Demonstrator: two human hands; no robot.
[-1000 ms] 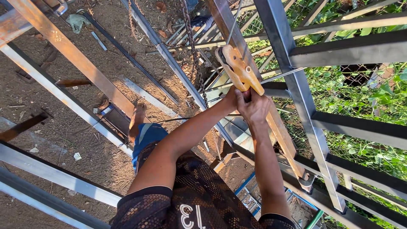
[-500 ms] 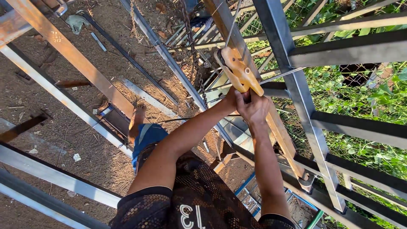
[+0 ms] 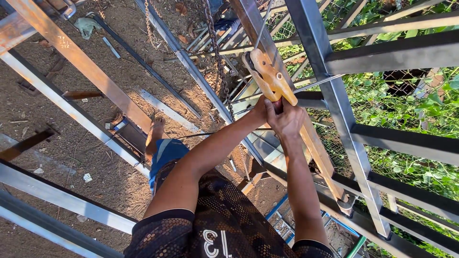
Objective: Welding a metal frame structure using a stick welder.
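Both hands, left hand (image 3: 262, 109) and right hand (image 3: 287, 119), fingers wrapped tight on the yellow clamp (image 3: 268, 79) up by the steel post (image 3: 330, 95); I'd keep it square; chain (image 3: 217, 62) hangs left.

Hard daylight fills the view, falling from the upper right, so the grey square steel tube of the frame (image 3: 330, 91) shows pale glare along its face and the brown dirt ground (image 3: 71, 157) lies bright with short, sharp-edged shadows. The green leafy plants behind the wire mesh (image 3: 411, 105) are dappled and partly burnt out. Focus is crisp throughout, with straight bars bowing slightly towards the edges.
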